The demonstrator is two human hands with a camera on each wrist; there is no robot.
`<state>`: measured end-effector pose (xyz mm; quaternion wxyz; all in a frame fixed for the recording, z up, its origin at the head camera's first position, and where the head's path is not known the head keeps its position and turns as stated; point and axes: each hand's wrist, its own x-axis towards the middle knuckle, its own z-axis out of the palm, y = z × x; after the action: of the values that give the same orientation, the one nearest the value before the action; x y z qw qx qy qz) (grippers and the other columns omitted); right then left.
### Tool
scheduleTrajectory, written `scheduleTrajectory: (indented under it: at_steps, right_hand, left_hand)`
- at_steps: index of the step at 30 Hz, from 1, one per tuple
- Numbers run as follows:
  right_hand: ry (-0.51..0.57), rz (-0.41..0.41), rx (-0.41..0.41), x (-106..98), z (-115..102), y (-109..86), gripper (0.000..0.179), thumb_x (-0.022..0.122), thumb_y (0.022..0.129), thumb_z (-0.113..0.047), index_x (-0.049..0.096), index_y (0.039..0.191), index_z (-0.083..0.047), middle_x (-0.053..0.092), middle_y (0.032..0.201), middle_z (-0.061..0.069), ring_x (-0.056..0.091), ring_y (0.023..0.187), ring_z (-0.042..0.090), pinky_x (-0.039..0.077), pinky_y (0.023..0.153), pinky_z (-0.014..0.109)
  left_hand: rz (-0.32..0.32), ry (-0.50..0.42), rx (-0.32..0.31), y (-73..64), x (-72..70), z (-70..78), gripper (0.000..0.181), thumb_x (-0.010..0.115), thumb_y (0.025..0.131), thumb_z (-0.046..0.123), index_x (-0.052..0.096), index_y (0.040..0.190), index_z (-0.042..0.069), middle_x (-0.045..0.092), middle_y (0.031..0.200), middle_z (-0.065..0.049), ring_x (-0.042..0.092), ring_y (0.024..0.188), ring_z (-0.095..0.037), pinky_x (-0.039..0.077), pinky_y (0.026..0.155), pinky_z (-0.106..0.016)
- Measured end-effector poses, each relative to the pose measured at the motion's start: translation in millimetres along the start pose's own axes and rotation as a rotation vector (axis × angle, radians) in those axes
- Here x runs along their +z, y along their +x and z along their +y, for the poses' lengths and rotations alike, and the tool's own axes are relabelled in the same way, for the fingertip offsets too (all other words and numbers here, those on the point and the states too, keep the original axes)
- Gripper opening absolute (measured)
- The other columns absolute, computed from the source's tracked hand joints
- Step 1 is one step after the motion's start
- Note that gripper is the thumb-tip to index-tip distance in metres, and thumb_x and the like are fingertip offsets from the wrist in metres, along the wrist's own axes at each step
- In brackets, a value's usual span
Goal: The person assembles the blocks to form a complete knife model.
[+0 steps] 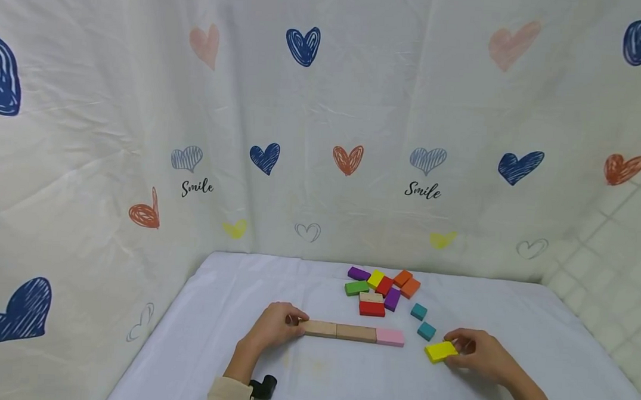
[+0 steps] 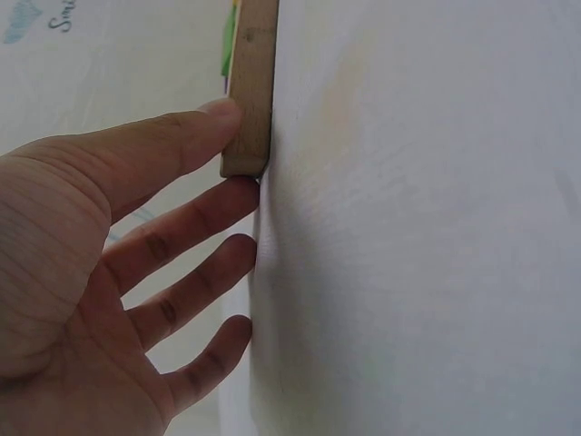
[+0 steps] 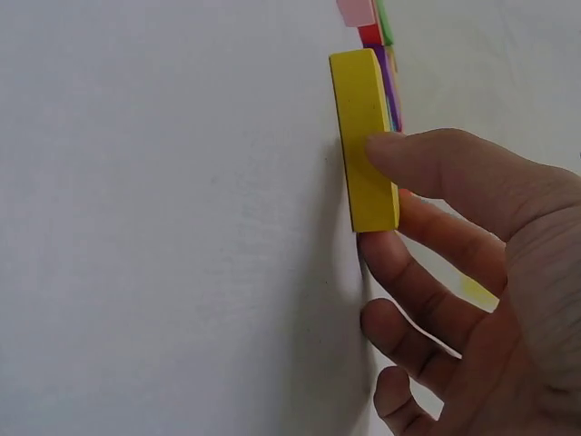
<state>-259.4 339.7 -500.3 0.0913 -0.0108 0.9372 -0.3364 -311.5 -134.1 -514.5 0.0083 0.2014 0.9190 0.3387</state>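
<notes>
A row of blocks lies end to end on the white cloth: a plain wooden block, a second wooden block and a pink block. My left hand pinches the row's left end; in the left wrist view the thumb lies on the wooden block and a finger touches its end, the index finger being hidden. To the right of the row, my right hand holds a yellow block by its right end. The right wrist view shows the thumb on this yellow block, above a shadow on the cloth.
Behind the row lies a loose group of colored blocks, among them a red block, a green block and a purple block. Two teal blocks lie near the right hand. A heart-printed curtain stands behind the table.
</notes>
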Motion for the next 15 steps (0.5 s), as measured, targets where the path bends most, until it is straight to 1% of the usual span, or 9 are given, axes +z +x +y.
scheduleTrajectory:
  at_steps: [4,7,10,15]
  right_hand:
    - [0.052,-0.032,-0.001,1.5,2.6,1.6,0.045,0.087,0.079,-0.024,0.071,0.117,-0.005,0.063,0.091,0.003,0.054,0.088,0.019,0.047,0.069,0.022]
    - [0.061,-0.046,-0.024,3.1,3.2,2.9,0.044,0.087,0.079,-0.023,0.071,0.116,-0.005,0.062,0.09,0.003,0.054,0.088,0.019,0.047,0.069,0.022]
    - [0.05,-0.038,-0.024,5.1,1.5,5.1,0.042,0.087,0.079,-0.023,0.072,0.114,-0.006,0.061,0.088,0.003,0.054,0.087,0.019,0.047,0.068,0.022]
    - [0.039,-0.011,0.013,8.1,-3.0,10.5,0.04,0.089,0.078,-0.023,0.073,0.11,-0.008,0.06,0.087,0.003,0.053,0.085,0.019,0.047,0.068,0.024]
  left_hand:
    - [-0.001,0.002,-0.001,0.2,0.7,-1.0,0.022,0.083,0.084,0.017,0.081,0.106,0.019,0.07,0.088,0.007,0.059,0.083,-0.012,0.045,0.073,-0.027]
    - [0.001,0.009,-0.001,0.1,1.3,-1.9,0.022,0.083,0.084,0.017,0.081,0.106,0.019,0.07,0.088,0.008,0.058,0.081,-0.01,0.046,0.072,-0.026]
    - [0.001,0.014,-0.001,0.0,1.3,-2.2,0.022,0.083,0.084,0.018,0.081,0.106,0.019,0.071,0.088,0.008,0.057,0.081,-0.009,0.046,0.072,-0.026]
    - [-0.002,0.015,-0.007,-0.5,1.3,-1.5,0.022,0.083,0.084,0.018,0.081,0.106,0.019,0.07,0.088,0.008,0.057,0.081,-0.01,0.045,0.072,-0.026]
